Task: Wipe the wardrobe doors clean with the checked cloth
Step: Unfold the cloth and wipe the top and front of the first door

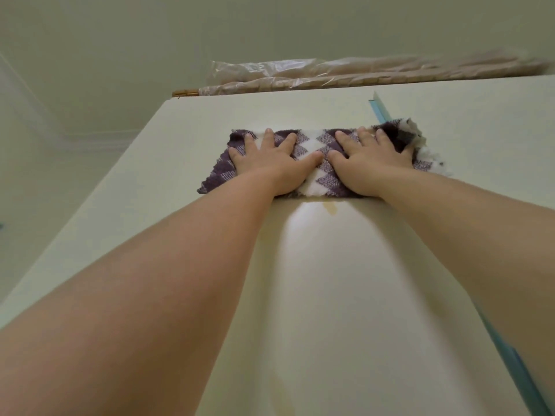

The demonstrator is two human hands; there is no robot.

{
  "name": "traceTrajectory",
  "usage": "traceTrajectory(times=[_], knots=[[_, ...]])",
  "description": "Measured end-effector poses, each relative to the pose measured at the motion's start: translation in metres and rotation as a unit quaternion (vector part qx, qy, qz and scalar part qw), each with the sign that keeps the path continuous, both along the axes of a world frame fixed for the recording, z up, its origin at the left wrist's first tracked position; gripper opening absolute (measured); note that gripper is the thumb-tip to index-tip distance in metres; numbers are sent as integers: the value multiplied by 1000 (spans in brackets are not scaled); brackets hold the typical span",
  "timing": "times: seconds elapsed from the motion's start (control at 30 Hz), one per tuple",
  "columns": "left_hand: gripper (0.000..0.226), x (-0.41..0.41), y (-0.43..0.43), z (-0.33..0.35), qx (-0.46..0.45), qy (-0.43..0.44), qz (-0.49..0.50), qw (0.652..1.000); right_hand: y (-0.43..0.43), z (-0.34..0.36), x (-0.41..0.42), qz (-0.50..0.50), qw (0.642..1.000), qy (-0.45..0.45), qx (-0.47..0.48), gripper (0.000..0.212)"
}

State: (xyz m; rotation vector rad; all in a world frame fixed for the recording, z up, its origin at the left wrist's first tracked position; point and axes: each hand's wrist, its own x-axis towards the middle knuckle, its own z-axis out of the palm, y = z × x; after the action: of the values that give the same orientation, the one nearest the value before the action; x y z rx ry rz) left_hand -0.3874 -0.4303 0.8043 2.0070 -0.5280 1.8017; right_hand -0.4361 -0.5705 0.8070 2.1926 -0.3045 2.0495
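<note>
- Checked cloth (322, 175), purple and white, folded into a wide band, lies flat against the wardrobe door (330, 295), upper centre of the frame, a little below the door's top edge.
- Left hand (267, 163) is on the left half of the cloth, palm flat, fingers straight and spread apart — pressing, not gripping.
- Right hand (369, 163) is on the right half in the same pose: flat palm, fingers splayed, nothing curled round the cloth.
- The thumbs point toward each other at mid-cloth, close together; cannot tell if they touch.
- Both bare forearms run from the lower corners of the frame up to the cloth.
- The cloth's frayed white right end overlaps a teal strip (380, 111) that runs down the door's right edge.
- Second door (480, 121) is right of the strip, upper right.
- Yellowish stain (330, 208) on the door just below the cloth's lower edge, between the wrists.
- Plastic-wrapped rolls (360, 73) lie on top of the wardrobe — upper centre to upper right.
- Pale ceiling (210, 31) fills the top of the frame; a cornice (75, 139) is at the left.
</note>
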Motion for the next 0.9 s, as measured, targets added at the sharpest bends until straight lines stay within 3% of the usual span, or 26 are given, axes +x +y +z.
traceTrajectory(times=[0.27,0.9], knots=[[72,8,20,20,8,-12,-11,1000,22,20,6,-8,1000,-2,27,54],[67,73,166,22,-48,-16,15,999,169,27,61,16,999,31,-24,55]])
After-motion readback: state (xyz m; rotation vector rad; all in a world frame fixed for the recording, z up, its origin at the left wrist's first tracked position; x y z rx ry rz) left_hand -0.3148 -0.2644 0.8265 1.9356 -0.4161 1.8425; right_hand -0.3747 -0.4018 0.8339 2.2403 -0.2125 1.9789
